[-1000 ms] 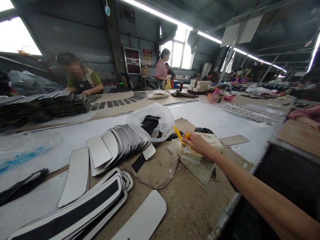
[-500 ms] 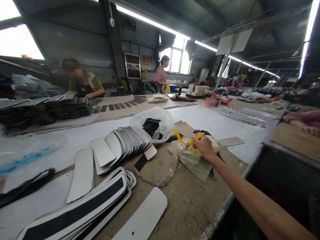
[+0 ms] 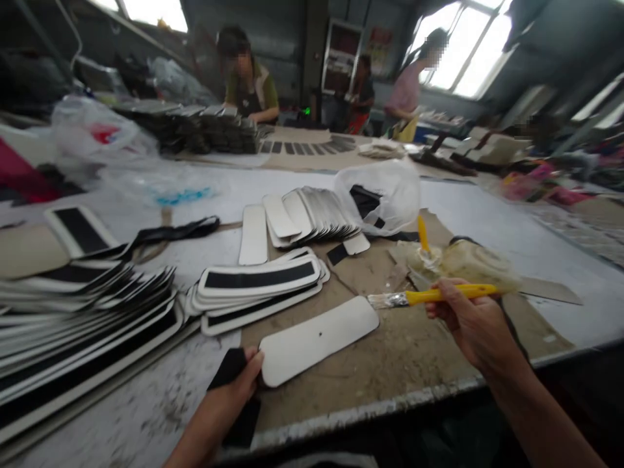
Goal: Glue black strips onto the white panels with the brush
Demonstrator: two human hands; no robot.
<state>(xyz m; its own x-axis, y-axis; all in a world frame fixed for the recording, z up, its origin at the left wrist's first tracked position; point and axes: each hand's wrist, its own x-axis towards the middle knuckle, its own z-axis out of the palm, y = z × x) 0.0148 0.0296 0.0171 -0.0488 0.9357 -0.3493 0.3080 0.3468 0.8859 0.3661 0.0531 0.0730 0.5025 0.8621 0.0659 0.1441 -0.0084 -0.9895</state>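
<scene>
My right hand (image 3: 470, 322) grips a yellow-handled brush (image 3: 429, 297), its wet bristles pointing left over the far end of a white oblong piece (image 3: 316, 339) lying on brown paper (image 3: 390, 364). My left hand (image 3: 234, 390) presses a black strip (image 3: 231, 370) at the near end of that white piece. Behind the brush sits a glue pot (image 3: 463, 263) wrapped in plastic, with a second yellow brush (image 3: 422, 235) standing in it.
Stacks of white pieces with black stripes (image 3: 258, 286) and a larger fan (image 3: 82, 312) lie to the left. A fanned pile of white pieces (image 3: 312, 214) and a plastic bag (image 3: 385, 195) sit behind. People work at the table's far side (image 3: 248, 84). The table edge (image 3: 370, 409) runs close to me.
My right hand lifted the brush out of the glue pot and brought it toward me over the white piece. My left hand came into view holding the black strip. The view swung left.
</scene>
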